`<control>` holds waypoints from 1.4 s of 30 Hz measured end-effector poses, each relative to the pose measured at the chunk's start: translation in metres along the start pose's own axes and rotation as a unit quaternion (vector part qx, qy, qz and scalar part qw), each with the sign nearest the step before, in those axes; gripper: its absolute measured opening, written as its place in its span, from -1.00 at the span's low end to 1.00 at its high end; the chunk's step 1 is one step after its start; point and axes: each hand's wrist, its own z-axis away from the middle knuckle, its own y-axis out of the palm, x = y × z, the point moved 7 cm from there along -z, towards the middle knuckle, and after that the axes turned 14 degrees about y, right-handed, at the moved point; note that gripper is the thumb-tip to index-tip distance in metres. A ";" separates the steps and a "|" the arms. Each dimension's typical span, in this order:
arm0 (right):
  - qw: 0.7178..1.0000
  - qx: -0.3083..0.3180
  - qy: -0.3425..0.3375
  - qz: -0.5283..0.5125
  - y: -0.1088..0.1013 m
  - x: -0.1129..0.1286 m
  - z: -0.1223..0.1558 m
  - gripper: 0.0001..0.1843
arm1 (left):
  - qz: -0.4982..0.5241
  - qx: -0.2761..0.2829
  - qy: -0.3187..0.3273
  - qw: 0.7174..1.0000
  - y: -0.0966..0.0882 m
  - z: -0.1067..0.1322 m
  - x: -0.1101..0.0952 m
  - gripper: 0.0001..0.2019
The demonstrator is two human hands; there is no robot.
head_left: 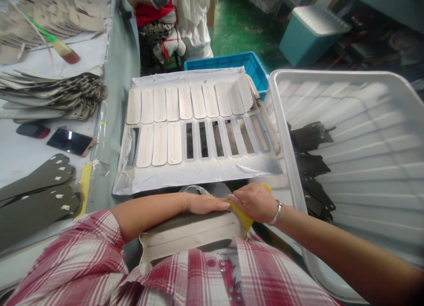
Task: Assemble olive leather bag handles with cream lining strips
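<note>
A cream-coloured panel (195,240) with a seam line along it lies across my lap. My left hand (207,203) is stretched out over its far edge, fingers straight and together, fingertips close to my right hand. With closed fingers, my right hand (256,202) grips a flat yellow piece (242,215) at the panel's right end; most of that piece is hidden under the hand. Just beyond, a white-covered rack (198,175) carries cream strips (160,145) in two rows, with open slots at the right of the nearer row.
On the right stands a big white bin (361,164) with dark pieces (316,164) inside. The left table (39,142) bears stacked panels (49,94), a phone (71,141) and a glue brush (62,50). A blue crate (228,61) and a seated person (157,14) are beyond.
</note>
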 end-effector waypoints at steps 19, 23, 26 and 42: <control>0.972 0.142 0.110 -0.152 0.007 -0.019 0.029 -0.43 | -0.231 0.005 -0.118 0.966 0.002 0.014 -0.033 -0.15; 0.945 0.131 0.163 -0.253 0.011 -0.051 0.037 -0.38 | -0.172 -0.033 -0.129 0.976 -0.002 0.011 -0.027 -0.28; 0.911 0.128 0.197 -0.337 0.019 -0.067 0.051 -0.33 | -0.185 -0.057 -0.134 0.972 -0.004 0.004 -0.025 -0.35; 0.666 0.426 0.132 -0.598 0.050 -0.031 0.127 -0.50 | -0.534 -0.197 -0.199 0.797 0.051 -0.006 -0.072 0.00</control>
